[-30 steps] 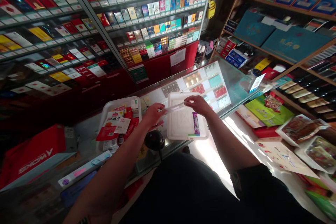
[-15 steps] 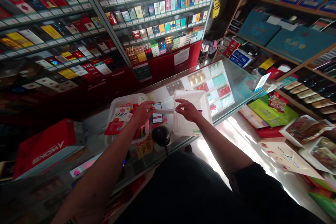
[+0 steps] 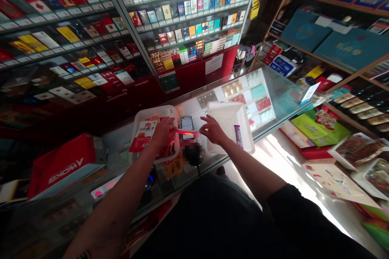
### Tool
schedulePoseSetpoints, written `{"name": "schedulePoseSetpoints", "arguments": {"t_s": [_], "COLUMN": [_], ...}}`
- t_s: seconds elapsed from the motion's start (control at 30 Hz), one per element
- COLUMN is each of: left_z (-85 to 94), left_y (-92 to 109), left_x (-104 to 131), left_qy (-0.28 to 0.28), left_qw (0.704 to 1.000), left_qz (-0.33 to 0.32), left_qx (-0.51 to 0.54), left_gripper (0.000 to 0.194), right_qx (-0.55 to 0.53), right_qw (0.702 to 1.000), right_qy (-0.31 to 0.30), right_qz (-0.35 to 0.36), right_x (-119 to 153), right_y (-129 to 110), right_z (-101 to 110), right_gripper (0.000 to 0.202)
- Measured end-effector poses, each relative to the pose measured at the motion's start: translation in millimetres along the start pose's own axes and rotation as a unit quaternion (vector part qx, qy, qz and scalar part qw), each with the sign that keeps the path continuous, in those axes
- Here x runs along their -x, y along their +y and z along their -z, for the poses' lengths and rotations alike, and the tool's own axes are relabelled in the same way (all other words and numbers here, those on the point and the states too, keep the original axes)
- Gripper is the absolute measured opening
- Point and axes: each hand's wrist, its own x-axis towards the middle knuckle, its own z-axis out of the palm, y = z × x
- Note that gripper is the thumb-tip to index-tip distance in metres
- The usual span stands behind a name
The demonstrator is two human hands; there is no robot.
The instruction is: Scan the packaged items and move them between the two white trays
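Slim packet [image 3: 187,132], glowing red, spans my two hands above the near edge of the glass counter [image 3: 282,85]. The left hand [image 3: 165,132] grips one end; the right hand [image 3: 212,130] pinches the other, some fingers spread. Below lie a phone [image 3: 187,122] and, nearer the edge, a black scanner [image 3: 193,154]. I judge the work partway: a purple bar [image 3: 238,136] lies in the white tray [image 3: 223,115] at right, one piece is in hand, and several red-and-white packets [image 3: 147,130] lie in the plastic tub [image 3: 154,109] at left.
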Motion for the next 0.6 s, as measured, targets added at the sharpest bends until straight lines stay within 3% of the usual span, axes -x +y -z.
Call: {"name": "schedulePoseSetpoints", "arguments": {"t_s": [0.3, 0.6], "left_z": [-8.0, -3.5], "left_y": [-8.8, -9.3], "left_x": [8.7, 16.1], "left_qy": [-0.030, -0.027], "left_qw": [0.999, 0.999], "left_qz": [0.024, 0.022], "left_qx": [-0.027, -0.019], "left_gripper": [0.024, 0.023], "right_qx": [0.043, 0.074], "right_qw": [0.999, 0.997], "right_qy": [0.005, -0.007], "right_qz": [0.001, 0.006], "right_x": [5.4, 8.3], "right_y": [6.7, 1.9], "right_z": [-24.7, -31.3], "right_gripper": [0.008, 0.011]}}
